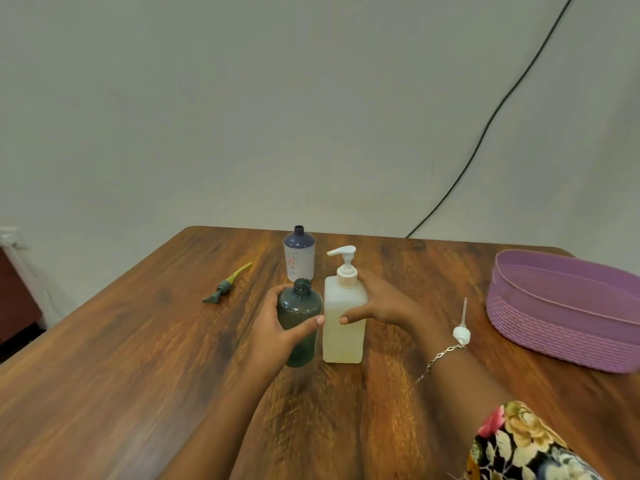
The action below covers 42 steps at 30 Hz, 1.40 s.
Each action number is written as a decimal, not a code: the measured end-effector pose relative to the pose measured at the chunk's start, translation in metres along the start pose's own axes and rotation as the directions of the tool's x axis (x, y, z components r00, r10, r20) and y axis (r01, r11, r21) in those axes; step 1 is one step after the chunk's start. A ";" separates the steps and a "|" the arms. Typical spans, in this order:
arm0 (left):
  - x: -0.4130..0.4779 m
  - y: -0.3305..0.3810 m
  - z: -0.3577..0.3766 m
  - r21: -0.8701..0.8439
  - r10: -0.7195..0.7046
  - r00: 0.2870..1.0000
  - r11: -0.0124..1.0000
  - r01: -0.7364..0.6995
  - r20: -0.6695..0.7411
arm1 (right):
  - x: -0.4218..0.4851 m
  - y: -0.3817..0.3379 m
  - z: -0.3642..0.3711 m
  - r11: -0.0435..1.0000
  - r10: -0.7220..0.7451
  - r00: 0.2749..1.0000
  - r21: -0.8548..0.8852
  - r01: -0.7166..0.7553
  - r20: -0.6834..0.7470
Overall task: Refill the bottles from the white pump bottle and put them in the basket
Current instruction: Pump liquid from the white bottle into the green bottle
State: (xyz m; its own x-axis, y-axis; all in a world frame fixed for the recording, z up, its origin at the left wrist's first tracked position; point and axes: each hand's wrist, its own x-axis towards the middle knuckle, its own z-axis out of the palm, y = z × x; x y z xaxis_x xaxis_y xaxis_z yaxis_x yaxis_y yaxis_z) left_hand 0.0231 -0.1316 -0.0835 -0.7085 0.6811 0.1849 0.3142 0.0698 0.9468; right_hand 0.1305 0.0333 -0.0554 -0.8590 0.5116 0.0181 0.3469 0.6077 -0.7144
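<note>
The white pump bottle (344, 317) stands upright mid-table, its pump head pointing left. My right hand (384, 303) grips its body from the right, thumb across the front. Touching its left side stands a dark green uncapped bottle (300, 323); my left hand (277, 323) wraps around it. Behind them stands a second uncapped bottle (299, 254), purple on top with a white label. The purple woven basket (568, 306) sits at the right with nothing visible in it.
A green pump head (227, 284) with its tube lies on the table at the left. A white pump head (461, 329) with tube lies between my right wrist and the basket. A black cable runs down the wall behind the wooden table (138, 358).
</note>
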 end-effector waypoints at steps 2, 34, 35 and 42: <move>-0.001 0.003 0.004 -0.004 -0.013 1.000 1.000 0.013 -0.017 | -0.002 0.002 0.001 1.000 0.003 1.000 -0.020 -0.003 0.003; 0.025 0.007 -0.008 0.013 0.018 0.992 1.000 -0.020 0.125 | 0.019 -0.012 -0.070 0.864 0.097 0.978 0.473 -0.175 0.183; 0.025 0.005 -0.009 0.013 0.018 0.991 1.000 -0.020 0.136 | 0.023 -0.021 -0.071 0.860 0.122 0.985 0.483 -0.168 0.125; 0.028 0.008 -0.012 0.043 0.047 0.985 0.998 -0.055 0.167 | 0.049 -0.067 -0.043 0.908 0.409 0.912 0.110 -0.403 -0.030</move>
State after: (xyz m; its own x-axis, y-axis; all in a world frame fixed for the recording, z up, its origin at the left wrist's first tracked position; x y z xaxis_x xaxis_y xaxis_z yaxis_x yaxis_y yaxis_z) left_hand -0.0015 -0.1203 -0.0674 -0.5774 0.7958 0.1828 0.3798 0.0636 0.9229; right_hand 0.0814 0.0435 0.0235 -0.6303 0.7336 -0.2541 0.6200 0.2787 -0.7334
